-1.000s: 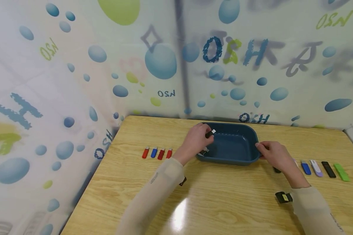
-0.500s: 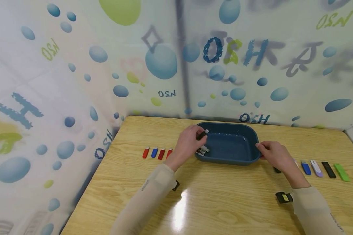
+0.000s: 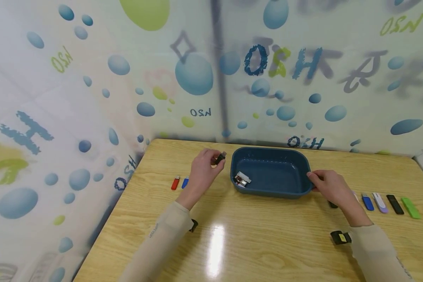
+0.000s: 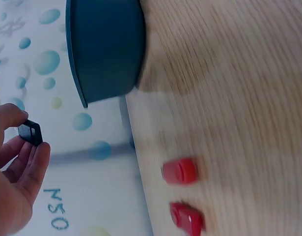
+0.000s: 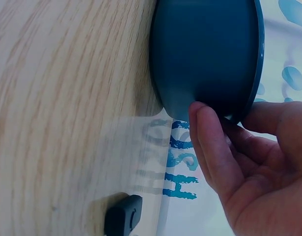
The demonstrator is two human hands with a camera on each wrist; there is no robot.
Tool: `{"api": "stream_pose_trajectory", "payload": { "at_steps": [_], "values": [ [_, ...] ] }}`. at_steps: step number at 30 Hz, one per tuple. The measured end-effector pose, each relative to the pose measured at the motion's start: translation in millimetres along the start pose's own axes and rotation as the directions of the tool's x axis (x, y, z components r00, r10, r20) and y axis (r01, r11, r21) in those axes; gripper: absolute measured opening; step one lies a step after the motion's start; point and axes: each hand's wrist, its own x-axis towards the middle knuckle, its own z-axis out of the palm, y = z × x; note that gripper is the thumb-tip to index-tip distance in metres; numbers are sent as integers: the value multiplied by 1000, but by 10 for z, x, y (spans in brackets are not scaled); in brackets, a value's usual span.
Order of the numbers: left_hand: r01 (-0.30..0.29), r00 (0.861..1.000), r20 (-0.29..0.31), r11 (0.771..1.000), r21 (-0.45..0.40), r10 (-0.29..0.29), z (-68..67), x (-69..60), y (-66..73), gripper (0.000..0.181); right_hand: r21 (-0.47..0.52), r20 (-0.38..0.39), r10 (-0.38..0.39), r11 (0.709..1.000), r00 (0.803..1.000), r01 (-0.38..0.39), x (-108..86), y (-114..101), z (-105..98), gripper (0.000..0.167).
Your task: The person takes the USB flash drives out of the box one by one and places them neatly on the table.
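Note:
My left hand (image 3: 201, 172) pinches a black USB flash drive (image 3: 220, 157) between thumb and fingers, held above the table just left of the dark blue bin (image 3: 271, 193). Its metal plug points up and to the right. In the left wrist view the drive's black body (image 4: 31, 132) shows at the fingertips. My right hand (image 3: 332, 187) grips the bin's right end, thumb at the rim and fingers (image 5: 213, 142) against the outer wall. A few flash drives (image 3: 242, 179), white, silver and dark, lie together in the bin's near left corner.
Left of the bin lie a red flash drive (image 3: 175, 183) and a blue one (image 3: 185, 182); two red ones (image 4: 180, 171) show in the left wrist view. Several more, including a green one (image 3: 411, 207), line the right side. A patterned wall stands behind the table.
My left hand has moved left with the black flash drive, from over the bin to outside its left rim. The drives in the bin's corner are uncovered. My right hand stays on the bin.

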Motion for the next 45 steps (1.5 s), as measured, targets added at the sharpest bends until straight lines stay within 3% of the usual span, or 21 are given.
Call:
{"api": "stream_pose_trajectory", "payload": {
  "at_steps": [6,13,19,23,37,45],
  "values": [
    [90,996,-3,996,-7,-90,-178,-59,-197,19,6,-3,2,1000,1000,-2,-11,-8,2,51],
    [209,978,-4,978,11,-209,-384,-149,-409,18,14,-3,6,1000,1000,-5,-10,-10,2,51],
    [241,971,-26,970,38,-240,-520,-219,-537,21,13,-8,-2,1000,1000,2,-9,5,-1,51],
    [274,962,-6,959,75,-275,-597,-251,-618,24,11,-11,-3,1000,1000,3,-6,11,-1,51],
    [389,905,102,900,198,-414,-820,-397,-922,28,10,-6,-9,1000,1000,9,-1,13,-7,48],
    [395,888,133,879,268,-440,-911,-479,-1040,27,7,-2,-16,1000,1000,16,2,21,-8,47]
  ]
}}
